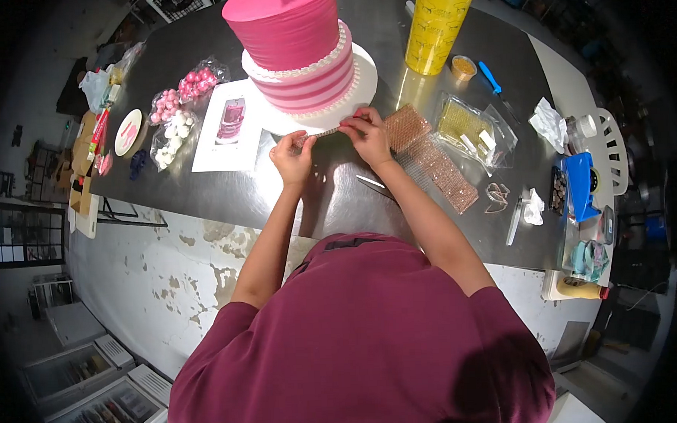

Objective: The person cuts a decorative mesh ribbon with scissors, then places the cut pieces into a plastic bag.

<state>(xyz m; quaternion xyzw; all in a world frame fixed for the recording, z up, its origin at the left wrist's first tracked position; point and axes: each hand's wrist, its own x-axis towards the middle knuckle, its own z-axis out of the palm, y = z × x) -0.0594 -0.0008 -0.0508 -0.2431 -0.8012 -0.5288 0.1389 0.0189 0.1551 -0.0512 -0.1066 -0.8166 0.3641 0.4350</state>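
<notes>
A tiered pink cake (287, 34) with white piped borders stands on a round white board (366, 67). At the board's front edge, a thin sparkly rhinestone strip (325, 133) stretches between my two hands. My left hand (292, 159) pinches one end of it. The other end is between the fingertips of my right hand (367, 139). Just right of that hand lies a wider rose-gold rhinestone mesh band (447, 174), with a second piece behind it. Scissors (372, 183) lie partly hidden under my right forearm.
Left of the cake are a printed cake picture (230, 129), bags of pink balls (200, 80) and white balls (173, 140), and a small plate (129, 132). To the right stand a yellow cylinder (438, 29), a tub of gold bits (463, 67), a blue-handled knife (489, 77) and a blue tape dispenser (580, 187).
</notes>
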